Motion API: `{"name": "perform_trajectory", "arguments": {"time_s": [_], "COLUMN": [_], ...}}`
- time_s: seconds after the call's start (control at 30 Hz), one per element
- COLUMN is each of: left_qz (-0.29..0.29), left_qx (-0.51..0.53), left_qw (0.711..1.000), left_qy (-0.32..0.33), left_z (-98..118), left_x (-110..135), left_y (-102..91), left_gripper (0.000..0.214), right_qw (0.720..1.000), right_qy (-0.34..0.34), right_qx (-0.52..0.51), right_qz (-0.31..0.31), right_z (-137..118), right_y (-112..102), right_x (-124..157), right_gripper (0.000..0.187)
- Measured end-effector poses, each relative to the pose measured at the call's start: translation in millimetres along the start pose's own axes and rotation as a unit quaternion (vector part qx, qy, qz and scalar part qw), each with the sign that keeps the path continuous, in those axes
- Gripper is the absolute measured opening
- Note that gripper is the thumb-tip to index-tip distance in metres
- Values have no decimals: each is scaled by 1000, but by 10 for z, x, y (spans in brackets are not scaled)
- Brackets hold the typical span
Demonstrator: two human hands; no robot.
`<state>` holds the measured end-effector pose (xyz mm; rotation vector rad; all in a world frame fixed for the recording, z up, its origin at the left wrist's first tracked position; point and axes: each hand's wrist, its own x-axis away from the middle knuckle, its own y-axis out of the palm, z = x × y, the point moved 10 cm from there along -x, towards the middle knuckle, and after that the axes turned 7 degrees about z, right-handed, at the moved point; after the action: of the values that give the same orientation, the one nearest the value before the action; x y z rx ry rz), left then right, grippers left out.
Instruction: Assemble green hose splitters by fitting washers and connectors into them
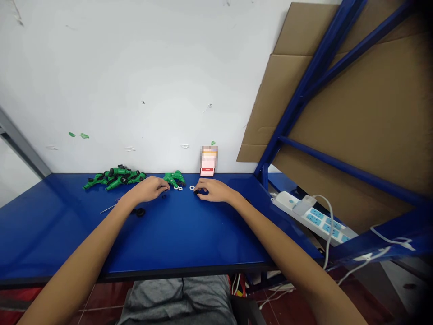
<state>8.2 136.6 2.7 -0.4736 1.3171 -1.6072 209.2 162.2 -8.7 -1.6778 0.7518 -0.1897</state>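
Both my hands rest on the blue table near its far edge. My left hand has its fingers curled and pinches a small dark part I cannot make out, beside a green plastic fitting. My right hand is also curled, its fingertips closed on a small black ring. A few small white rings lie between the two hands. A black ring lies under my left wrist, next to a thin metal pin.
A pile of several green fittings lies at the back left. A small pink and white box stands against the white wall. A white power strip with cables sits at the right, beside a blue frame and cardboard.
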Motion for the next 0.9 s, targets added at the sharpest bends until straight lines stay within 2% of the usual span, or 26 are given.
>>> {"name": "perform_trajectory", "arguments": {"time_s": [0.7,0.9], "left_qz": [-9,0], "left_qx": [16,21], "left_qw": [999,999], "left_qy": [-32,-25], "left_z": [19,97], "left_x": [-2,10], "left_y": [-13,-62], "left_gripper": [21,17], "right_qw": [1000,1000], "right_qy": [3,-1], "right_qx": [7,4], "right_qz": [1,6], "right_z": [62,63], "right_y": [43,39], "right_x": [-4,-6], "right_gripper": [29,28]}}
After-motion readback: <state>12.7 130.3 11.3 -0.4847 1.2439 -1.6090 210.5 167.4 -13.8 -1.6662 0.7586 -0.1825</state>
